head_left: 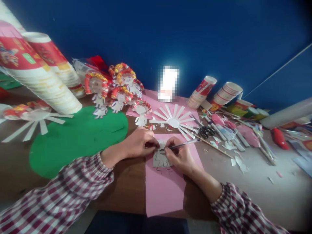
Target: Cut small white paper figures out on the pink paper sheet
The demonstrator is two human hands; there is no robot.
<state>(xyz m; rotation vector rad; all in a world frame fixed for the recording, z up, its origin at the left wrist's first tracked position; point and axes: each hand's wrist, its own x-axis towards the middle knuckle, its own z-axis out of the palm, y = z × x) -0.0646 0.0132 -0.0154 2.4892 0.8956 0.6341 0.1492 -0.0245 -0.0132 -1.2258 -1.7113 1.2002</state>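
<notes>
My right hand (pixel 179 156) is closed on a pen (pixel 186 143), its tip over a small pale paper (pixel 161 161) with a figure drawn in dark lines. My left hand (pixel 141 143) has its fingers pinched at the upper left edge of that paper; whether they grip it is too small to tell. The small paper lies on a pink sheet (pixel 164 195), where a few dark marks show just below it. Behind my hands a cup cut into white strips (pixel 173 122) is spread flat like a sun.
A green paper shape (pixel 78 143) lies at left. Stacked paper cups (pixel 58 87) lean behind it, near paper figures with red and yellow rings (pixel 96 84). Black scissors (pixel 206 131), a wooden stick (pixel 216 148), markers (pixel 230 136) and paper scraps (pixel 241 164) lie at right.
</notes>
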